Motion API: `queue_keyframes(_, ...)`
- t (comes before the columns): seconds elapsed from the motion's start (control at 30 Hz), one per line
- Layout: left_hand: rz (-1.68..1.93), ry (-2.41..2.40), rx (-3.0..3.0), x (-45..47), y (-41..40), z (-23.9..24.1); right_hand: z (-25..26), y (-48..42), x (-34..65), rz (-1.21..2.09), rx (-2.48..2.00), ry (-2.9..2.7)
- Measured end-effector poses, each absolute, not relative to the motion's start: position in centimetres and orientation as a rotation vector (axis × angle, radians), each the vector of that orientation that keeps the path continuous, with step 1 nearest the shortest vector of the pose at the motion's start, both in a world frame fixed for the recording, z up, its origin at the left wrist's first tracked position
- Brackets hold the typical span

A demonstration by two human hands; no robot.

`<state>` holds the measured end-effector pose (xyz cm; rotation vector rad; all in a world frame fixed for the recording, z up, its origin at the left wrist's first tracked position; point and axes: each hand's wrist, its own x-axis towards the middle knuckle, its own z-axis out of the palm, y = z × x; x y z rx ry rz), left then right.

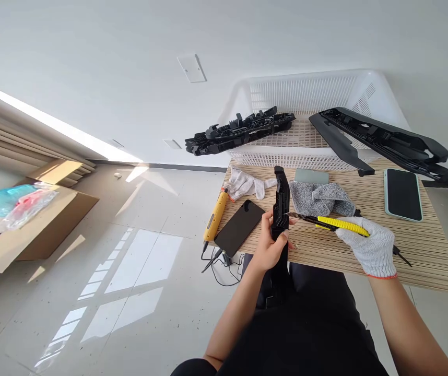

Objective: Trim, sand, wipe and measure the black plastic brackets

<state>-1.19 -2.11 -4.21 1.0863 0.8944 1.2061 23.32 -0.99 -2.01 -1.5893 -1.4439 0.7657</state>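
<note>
My bare left hand [270, 245] grips a long black plastic part [281, 209] that stands on end at the near edge of the wooden table [423, 250]. My right hand [370, 249] wears a white knit glove and is closed on a yellow utility knife [341, 224]. The knife's blade points left and touches the black part near my left fingers. A grey cloth [320, 198] lies just behind the knife.
A white basket [306, 94] at the back holds long black plastic parts [243, 130], [384, 138]. On the table lie a white glove [245, 184], a yellow tool [216, 214], a dark phone [239, 227] and another phone [403, 194]. A cardboard box [32, 219] sits on the floor at left.
</note>
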Motion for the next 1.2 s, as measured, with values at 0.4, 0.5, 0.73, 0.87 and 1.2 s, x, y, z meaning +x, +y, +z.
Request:
queue_keyframes(0.4,1.240,0.937,1.054,-1.4,-2.5,-4.7,-1.4,-0.1,22.9,0.724,-1.619,-1.694)
queue_keyframes(0.5,1.293,1.011,1.018,-1.2,-2.4,-4.5,-1.7,0.2,22.9,0.650,-1.605,-1.803)
queue_keyframes(0.73,1.411,1.176,0.966,-1.2,-2.2,-3.2,-2.3,-0.1,23.3,0.714,-1.629,-1.742)
queue_keyframes(0.87,1.373,1.240,1.012,-2.1,-2.4,-2.0,-2.2,-0.3,23.4,0.818,-1.660,-1.615)
queue_keyframes(1.2,1.276,1.256,1.083,-3.3,-0.7,-0.2,-3.1,-0.4,23.6,0.755,-1.664,-1.581)
